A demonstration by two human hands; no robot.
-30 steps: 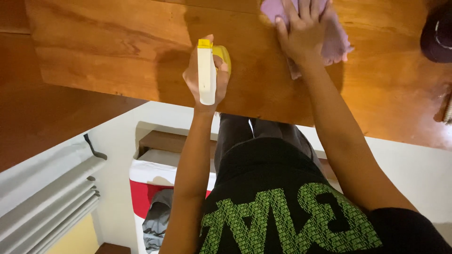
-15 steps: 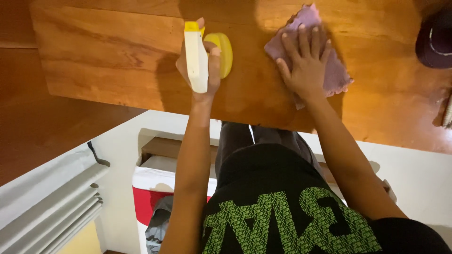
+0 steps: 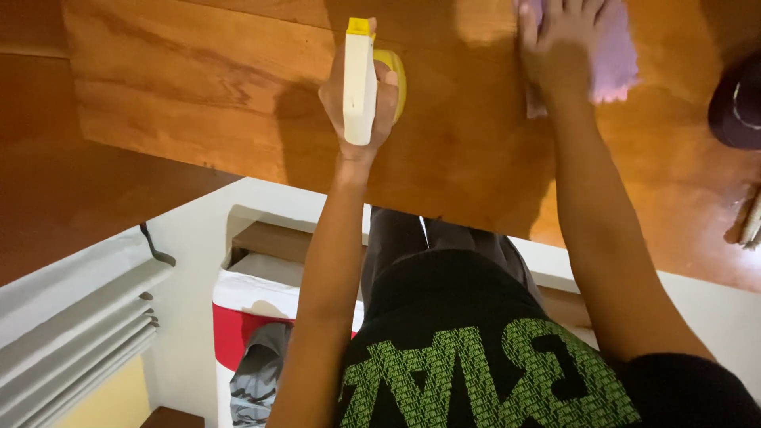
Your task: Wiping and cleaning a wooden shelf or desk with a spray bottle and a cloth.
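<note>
**Two hands busy on a wooden table: spray bottle in one, cloth under the other**

Two hands are up on the wooden table (image 3: 198,95), seen from the head camera looking down the person's own arms. The left hand (image 3: 361,95) has its grip clenched around a spray bottle (image 3: 359,79): white body with a yellow tip and a yellow rounded part peeking out behind the fingers. It's held above the table, roughly mid-frame near the top, nozzle end pointing away from the person.

The right hand (image 3: 559,47) is flat, fingers spread, pressing down on a pinkish-purple cloth (image 3: 618,59) at the top edge of the view. That grip isn't closed on anything, just palm down on the cloth, which sticks out past the hand on the right side. The two hands are well apart.

Off to the far right there's a dark cap (image 3: 737,103) on the table. Below the table edge you can see a red and white cooler (image 3: 246,317) by the white wall, and the person's black shirt with green print (image 3: 476,364).
</note>
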